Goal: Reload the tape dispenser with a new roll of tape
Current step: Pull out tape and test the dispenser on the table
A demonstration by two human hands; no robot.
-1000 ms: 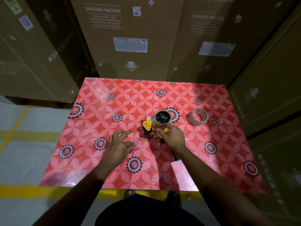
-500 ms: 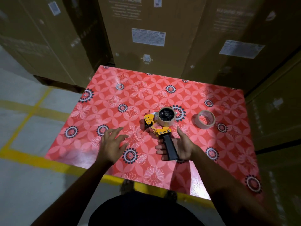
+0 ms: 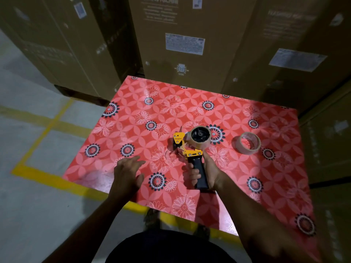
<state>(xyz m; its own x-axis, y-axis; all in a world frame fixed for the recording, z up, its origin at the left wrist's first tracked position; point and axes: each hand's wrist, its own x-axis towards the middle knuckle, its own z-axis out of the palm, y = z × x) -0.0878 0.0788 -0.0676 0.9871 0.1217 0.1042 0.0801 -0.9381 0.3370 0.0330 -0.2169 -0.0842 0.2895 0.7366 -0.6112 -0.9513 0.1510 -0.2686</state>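
A yellow and black tape dispenser [image 3: 190, 149] lies on the red flowered table [image 3: 266, 186], with a clear tape roll [image 3: 201, 136] mounted on its black hub. My right hand [image 3: 206, 172] grips the black handle, fingers curled round it from below and thumb along its right side. Over the table to the left of the dispenser is my left hand [image 3: 128, 170], fingers spread and holding nothing. A second clear tape roll [image 3: 248, 143] lies flat on the table to the right of the dispenser.
Tall brown cardboard boxes [image 3: 182, 40] stand close behind the table and along its right side. Grey floor with yellow lines [image 3: 43, 133] lies to the left. The table's near edge is close to my body.
My right hand slid from the dispenser's yellow head down to its black handle and took hold of it. My left hand stayed about where it was. The camera view shifted left.
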